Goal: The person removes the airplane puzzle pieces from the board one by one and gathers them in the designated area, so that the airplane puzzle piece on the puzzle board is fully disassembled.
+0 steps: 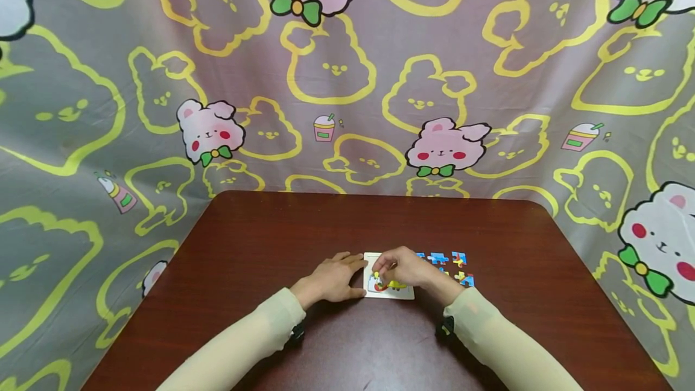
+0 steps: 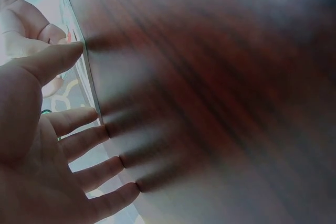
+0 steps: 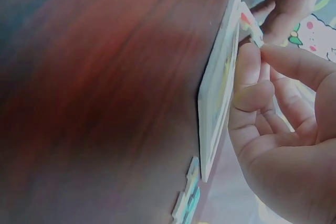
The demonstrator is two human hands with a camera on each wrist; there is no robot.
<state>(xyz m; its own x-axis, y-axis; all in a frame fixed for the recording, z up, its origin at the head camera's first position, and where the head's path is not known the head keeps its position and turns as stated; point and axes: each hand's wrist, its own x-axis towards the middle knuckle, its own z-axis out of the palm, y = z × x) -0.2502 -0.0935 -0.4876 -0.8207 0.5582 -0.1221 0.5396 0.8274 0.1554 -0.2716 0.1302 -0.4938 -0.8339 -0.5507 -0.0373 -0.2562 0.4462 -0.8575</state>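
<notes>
A white-bordered puzzle board [image 1: 390,295] lies flat on the table, with part of a colourful picture showing inside its frame. My right hand [image 1: 406,266] is over the board and pinches a puzzle piece [image 3: 253,24] between thumb and fingertips. That piece stands tilted at the board's surface in the right wrist view; whether it is seated cannot be told. At the board's left side rests my left hand [image 1: 331,280], fingers spread and fairly straight, thumb and fingertips against the edge. The right hand hides much of the board in the head view.
Several loose blue, yellow and red puzzle pieces [image 1: 437,258] lie right of the board, partly behind the right wrist. The dark brown wooden table [image 1: 271,228] meets a cartoon-printed curtain [image 1: 347,77] along its back and sides.
</notes>
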